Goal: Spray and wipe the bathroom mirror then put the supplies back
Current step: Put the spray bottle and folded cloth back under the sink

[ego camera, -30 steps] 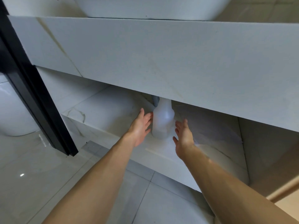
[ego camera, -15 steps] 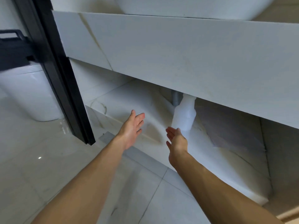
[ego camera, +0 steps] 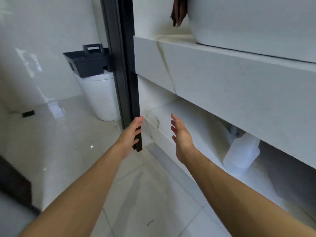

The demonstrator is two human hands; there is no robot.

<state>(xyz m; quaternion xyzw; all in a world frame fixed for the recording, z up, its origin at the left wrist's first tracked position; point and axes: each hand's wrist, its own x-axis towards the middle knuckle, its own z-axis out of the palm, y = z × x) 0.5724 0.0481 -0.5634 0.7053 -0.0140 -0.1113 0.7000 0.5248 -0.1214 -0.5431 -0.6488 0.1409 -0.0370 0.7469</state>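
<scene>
A translucent white spray bottle [ego camera: 242, 153] stands on the low marble shelf [ego camera: 188, 115] under the vanity counter, its top hidden behind the counter's front panel. My right hand [ego camera: 181, 134] is open with fingers spread, well to the left of the bottle and apart from it. My left hand [ego camera: 132, 132] is open too, its fingers resting against the lower end of the black door frame [ego camera: 123, 74]. Neither hand holds anything.
The thick vanity counter [ego camera: 230, 86] juts out above the shelf, with a white basin [ego camera: 256, 23] on top and a dark cloth [ego camera: 177, 12] hanging beside it. Left of the frame stands a white toilet [ego camera: 100, 98] bearing a black caddy [ego camera: 87, 61]. Glossy floor tiles lie below.
Both hands have drawn back and leftward from the bottle, which stays on the shelf. The view has swung left and up, bringing the toilet, caddy and basin into sight.
</scene>
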